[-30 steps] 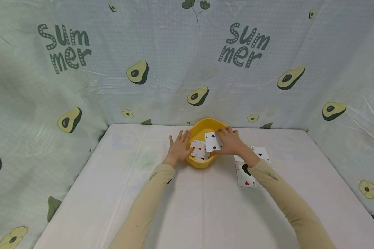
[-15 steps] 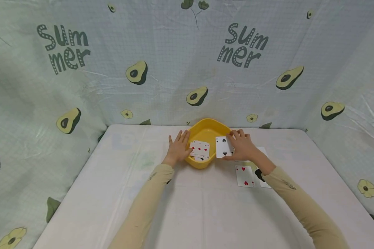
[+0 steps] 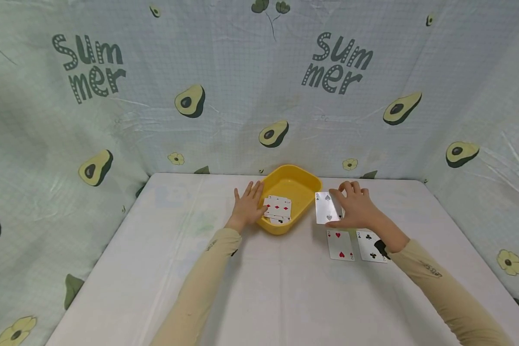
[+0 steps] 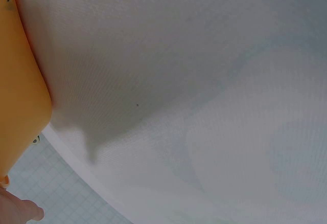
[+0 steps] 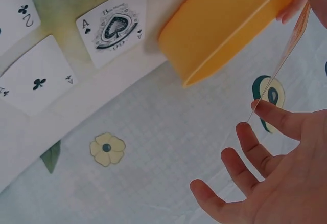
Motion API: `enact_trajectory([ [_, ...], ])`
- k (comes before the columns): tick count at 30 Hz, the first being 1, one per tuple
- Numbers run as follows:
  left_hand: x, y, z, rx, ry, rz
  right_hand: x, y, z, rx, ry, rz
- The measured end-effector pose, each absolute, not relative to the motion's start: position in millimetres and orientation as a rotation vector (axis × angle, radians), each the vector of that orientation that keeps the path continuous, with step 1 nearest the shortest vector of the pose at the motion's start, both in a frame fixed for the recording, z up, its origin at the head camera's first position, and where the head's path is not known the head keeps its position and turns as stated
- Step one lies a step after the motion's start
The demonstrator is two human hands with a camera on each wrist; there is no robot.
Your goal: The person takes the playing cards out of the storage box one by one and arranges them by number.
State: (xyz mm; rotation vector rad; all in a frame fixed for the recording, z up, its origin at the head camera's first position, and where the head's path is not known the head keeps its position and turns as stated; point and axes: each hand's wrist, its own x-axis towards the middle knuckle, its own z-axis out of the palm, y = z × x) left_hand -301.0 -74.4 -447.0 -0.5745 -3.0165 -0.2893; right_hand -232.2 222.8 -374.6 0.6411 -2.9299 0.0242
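My right hand point(image 3: 355, 206) pinches a two of spades point(image 3: 325, 208) by its edges, thumb below and fingers above, just right of a yellow plastic tub point(image 3: 308, 186). In the right wrist view that held card shows only as a thin edge. My left hand point(image 3: 246, 207) rests against the tub's left rim with its fingers straight and thumb over the edge. Inside the tub, at the near end, lies a small pile of cards point(image 3: 278, 206) with a diamond card on top.
Face up on the table lie a two of hearts point(image 3: 340, 245) and a two of clubs point(image 3: 368, 244). Beyond them, hidden by my right hand in the head view, are an ace of spades point(image 5: 115, 25) and an ace of clubs point(image 5: 40, 79). A printed cloth point(image 3: 233, 57) hangs behind the table.
My right hand has carried the two of spades rightward, from over the tub to beside it. My left hand and the tub have stayed in place.
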Motion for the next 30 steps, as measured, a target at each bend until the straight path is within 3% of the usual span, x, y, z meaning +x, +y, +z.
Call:
enact_trajectory([
  [30,-302.5,-72.5,-444.1,-0.577,-3.021,-0.306,-187.8,322.3,-397.5,0.58,-2.868,-0.153],
])
